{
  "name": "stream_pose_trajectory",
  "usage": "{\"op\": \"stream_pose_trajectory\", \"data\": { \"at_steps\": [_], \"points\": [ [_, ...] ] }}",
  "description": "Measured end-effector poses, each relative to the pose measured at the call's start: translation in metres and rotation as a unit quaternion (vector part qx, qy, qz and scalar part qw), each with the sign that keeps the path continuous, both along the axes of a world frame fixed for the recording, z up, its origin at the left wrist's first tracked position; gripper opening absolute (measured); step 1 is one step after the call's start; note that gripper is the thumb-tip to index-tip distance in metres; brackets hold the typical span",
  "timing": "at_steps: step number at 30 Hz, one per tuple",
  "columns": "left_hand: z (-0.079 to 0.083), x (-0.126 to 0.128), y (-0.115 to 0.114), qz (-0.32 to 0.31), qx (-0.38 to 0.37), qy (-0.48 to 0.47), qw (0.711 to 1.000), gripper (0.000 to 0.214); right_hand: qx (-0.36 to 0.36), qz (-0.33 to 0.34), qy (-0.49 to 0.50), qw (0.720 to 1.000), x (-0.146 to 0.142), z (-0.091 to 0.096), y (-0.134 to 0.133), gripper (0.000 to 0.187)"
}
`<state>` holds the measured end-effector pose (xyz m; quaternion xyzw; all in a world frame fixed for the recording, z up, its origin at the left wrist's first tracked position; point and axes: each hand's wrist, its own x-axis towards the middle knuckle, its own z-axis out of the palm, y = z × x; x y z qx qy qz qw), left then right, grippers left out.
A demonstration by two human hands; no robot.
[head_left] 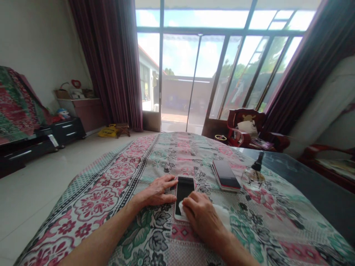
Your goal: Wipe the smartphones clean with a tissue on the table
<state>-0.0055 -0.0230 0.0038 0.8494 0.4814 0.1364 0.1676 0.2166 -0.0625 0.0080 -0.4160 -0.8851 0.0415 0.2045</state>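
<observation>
A white-framed phone [184, 192] lies face up on the floral tablecloth [116, 184]. My left hand [156, 192] rests flat beside the phone's left edge, fingers stretched out and touching it. My right hand [201, 216] is curled over the phone's lower end, pressing a white cloth [222, 214] onto the screen. A second phone [226, 175] with a dark reddish screen lies a little to the right, apart from both hands.
A small glass bottle with a black cap [253, 173] lies right of the second phone. Bare dark glass tabletop [318, 192] shows at right. Red wooden chairs [246, 129] stand beyond the table, a low black cabinet [41, 140] at left.
</observation>
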Motion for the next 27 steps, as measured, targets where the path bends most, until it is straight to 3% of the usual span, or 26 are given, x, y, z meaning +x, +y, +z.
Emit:
{"op": "stream_pose_trajectory", "data": {
  "at_steps": [5,11,18,23,27],
  "points": [
    [-0.003,-0.001,0.002,-0.01,0.014,-0.015,1.0,0.063,-0.013,0.038,-0.029,0.999,0.0,0.009,-0.011,0.019],
    [-0.004,-0.001,0.004,-0.028,0.034,-0.019,0.999,0.063,-0.009,0.031,-0.025,0.999,-0.002,0.003,-0.002,0.025],
    [-0.001,-0.001,0.001,-0.019,0.018,-0.023,0.999,0.061,0.031,-0.001,0.014,0.999,-0.001,-0.002,0.033,0.023],
    [-0.006,-0.003,0.004,-0.026,0.025,-0.018,0.999,0.062,0.027,-0.085,0.019,0.996,-0.002,-0.002,0.065,0.024],
    [-0.012,-0.004,0.008,-0.029,0.025,-0.019,0.999,0.063,0.029,-0.101,0.025,0.994,-0.001,-0.003,0.063,0.024]
  ]
}}
